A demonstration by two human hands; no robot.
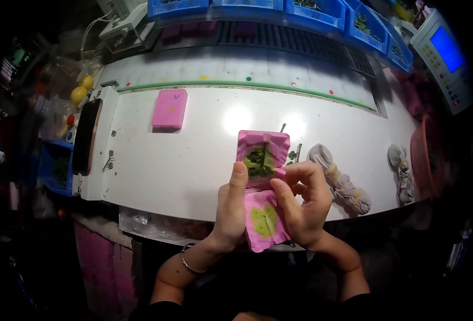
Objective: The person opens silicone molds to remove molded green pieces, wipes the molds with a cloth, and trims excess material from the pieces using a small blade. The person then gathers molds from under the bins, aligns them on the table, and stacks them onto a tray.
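An opened pink packet (252,235) is held up over the table's front edge. Its upper part is a shallow pink box with dark green leafy pieces (259,160) inside; the lower flap hangs down and shows a yellow-green stain. My left hand (231,206) grips the packet's left side, thumb along the edge. On the right side, my right hand (303,206) pinches the packet near its fold with thumb and forefinger. A closed pink packet (169,109) lies on the white table (194,155), towards the back left.
Bundled grey cloth gloves (339,179) and a second bundle (401,174) lie on the right. Small green stems (295,154) are beside the box. A phone (88,136) sits left. Blue bins (314,18) line the back; a control panel (444,59) stands back right.
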